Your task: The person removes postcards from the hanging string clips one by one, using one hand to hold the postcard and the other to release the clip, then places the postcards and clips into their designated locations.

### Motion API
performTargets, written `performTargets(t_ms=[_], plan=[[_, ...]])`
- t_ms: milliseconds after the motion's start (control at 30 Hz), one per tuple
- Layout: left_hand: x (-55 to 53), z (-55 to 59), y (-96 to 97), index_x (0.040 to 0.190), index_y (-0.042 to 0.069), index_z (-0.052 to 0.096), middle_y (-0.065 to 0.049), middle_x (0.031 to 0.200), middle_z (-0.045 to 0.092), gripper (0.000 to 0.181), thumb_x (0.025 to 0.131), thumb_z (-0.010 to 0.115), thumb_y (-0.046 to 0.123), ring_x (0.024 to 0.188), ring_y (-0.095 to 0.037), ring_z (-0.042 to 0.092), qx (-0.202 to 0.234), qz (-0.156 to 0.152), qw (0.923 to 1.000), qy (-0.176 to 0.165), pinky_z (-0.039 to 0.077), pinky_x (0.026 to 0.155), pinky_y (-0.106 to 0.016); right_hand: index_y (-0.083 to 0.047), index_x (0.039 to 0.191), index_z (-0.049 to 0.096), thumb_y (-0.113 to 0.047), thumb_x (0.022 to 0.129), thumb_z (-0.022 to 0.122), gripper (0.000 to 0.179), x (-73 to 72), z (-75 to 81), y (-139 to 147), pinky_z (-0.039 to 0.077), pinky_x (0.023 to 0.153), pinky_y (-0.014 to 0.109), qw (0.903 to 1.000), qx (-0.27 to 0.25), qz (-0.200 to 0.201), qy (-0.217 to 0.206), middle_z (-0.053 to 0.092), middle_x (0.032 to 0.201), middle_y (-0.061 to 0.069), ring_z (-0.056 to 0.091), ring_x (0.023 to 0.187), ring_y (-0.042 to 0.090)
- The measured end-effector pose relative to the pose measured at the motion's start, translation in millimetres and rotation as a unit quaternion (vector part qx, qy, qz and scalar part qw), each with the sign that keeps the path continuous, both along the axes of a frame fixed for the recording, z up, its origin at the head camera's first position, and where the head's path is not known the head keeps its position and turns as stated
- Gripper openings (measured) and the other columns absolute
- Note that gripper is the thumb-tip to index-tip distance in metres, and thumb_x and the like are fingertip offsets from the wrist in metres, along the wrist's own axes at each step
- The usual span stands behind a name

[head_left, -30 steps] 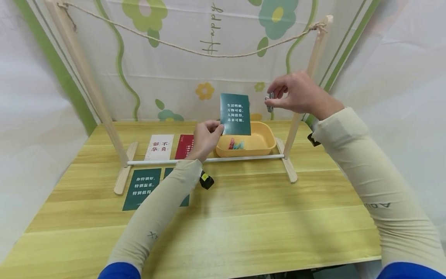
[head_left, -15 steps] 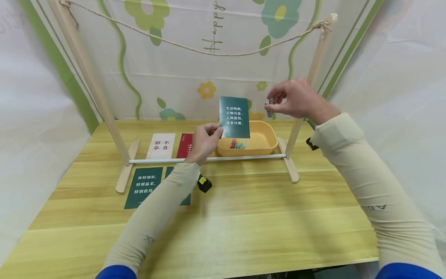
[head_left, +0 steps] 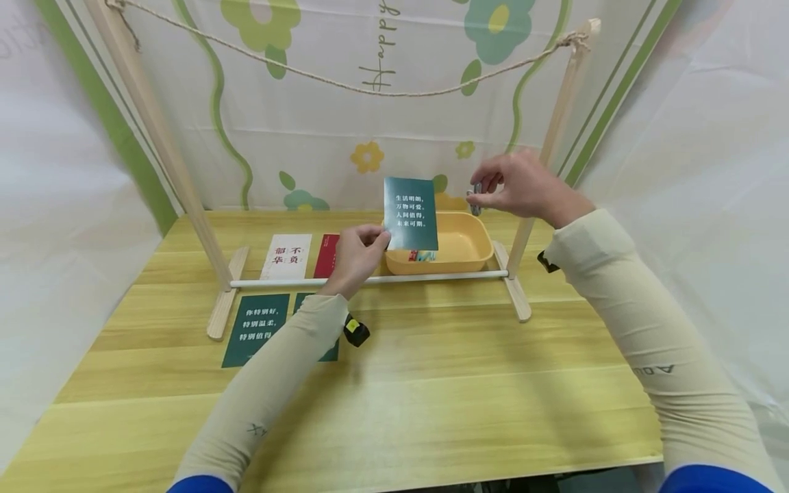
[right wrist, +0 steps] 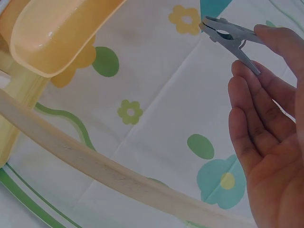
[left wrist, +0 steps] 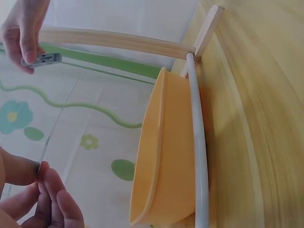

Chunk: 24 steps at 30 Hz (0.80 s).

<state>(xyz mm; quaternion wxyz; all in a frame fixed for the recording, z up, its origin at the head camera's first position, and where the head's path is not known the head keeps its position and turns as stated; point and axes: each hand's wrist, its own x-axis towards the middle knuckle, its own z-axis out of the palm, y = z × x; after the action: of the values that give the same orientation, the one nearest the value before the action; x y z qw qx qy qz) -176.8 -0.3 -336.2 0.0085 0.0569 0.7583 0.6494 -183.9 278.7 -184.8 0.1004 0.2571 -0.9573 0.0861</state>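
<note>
My left hand (head_left: 355, 257) pinches a dark green card (head_left: 410, 213) with white writing by its lower left corner, holding it up in front of the yellow tray. In the left wrist view the card is seen edge-on between thumb and fingers (left wrist: 54, 190). To the right of the card, my right hand (head_left: 524, 185) pinches a grey clothespin (head_left: 474, 199) by its handles. The right wrist view shows the clothespin (right wrist: 232, 40) between thumb and fingertips, its toothed tips toward a corner of the card (right wrist: 213, 7). Card and clothespin look apart in the head view.
A string (head_left: 345, 87) sags between two wooden posts, with a white rod (head_left: 431, 277) low between them. Several clothespins lie in the yellow tray (head_left: 468, 257). White (head_left: 286, 257) and red (head_left: 325, 257) cards lie behind the rod, green cards (head_left: 255, 329) in front.
Both hands have sunk a little, the card and clothespin with them. The card now covers more of the clothespins in the tray. Both grips stay the same.
</note>
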Motion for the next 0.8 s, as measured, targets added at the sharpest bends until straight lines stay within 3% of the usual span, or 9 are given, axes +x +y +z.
performTargets(t_ms=[233,467,800], plan=[[3.4,-5.5,-2.5,0.118,0.006,0.078,-0.008,0.101,0.07,0.023,0.104,0.067,0.02,0.088,-0.019,0.055,-0.002,0.007,1.0,-0.001,0.048,0.073,-0.026,-0.006,0.103,0.079,-0.021,0.094,0.081,0.017,0.1,-8.6,-0.2,0.057,0.078,0.032,0.9998,-0.001,-0.012,-0.018,0.08,0.09,0.007,0.073,0.082,0.018],[8.0,-12.2,-6.7,0.12,0.006,0.078,-0.01,0.106,0.072,0.024,0.104,0.069,0.021,0.091,-0.02,0.058,-0.024,0.018,0.9994,-0.018,0.05,0.074,-0.026,-0.006,0.103,0.08,-0.021,0.093,0.082,0.018,-3.4,-20.8,-1.5,0.057,0.076,0.032,0.9997,-0.005,0.002,-0.025,0.081,0.089,0.006,0.074,0.082,0.019],[14.8,-18.0,-17.0,0.12,0.007,0.077,-0.009,0.104,0.071,0.024,0.104,0.069,0.022,0.092,-0.022,0.059,-0.039,0.008,0.999,-0.02,0.051,0.075,-0.029,-0.006,0.105,0.08,-0.022,0.094,0.082,0.02,-6.8,-37.5,0.8,0.061,0.082,0.043,0.9988,-0.013,-0.007,-0.046,0.081,0.092,0.006,0.076,0.086,0.02]])
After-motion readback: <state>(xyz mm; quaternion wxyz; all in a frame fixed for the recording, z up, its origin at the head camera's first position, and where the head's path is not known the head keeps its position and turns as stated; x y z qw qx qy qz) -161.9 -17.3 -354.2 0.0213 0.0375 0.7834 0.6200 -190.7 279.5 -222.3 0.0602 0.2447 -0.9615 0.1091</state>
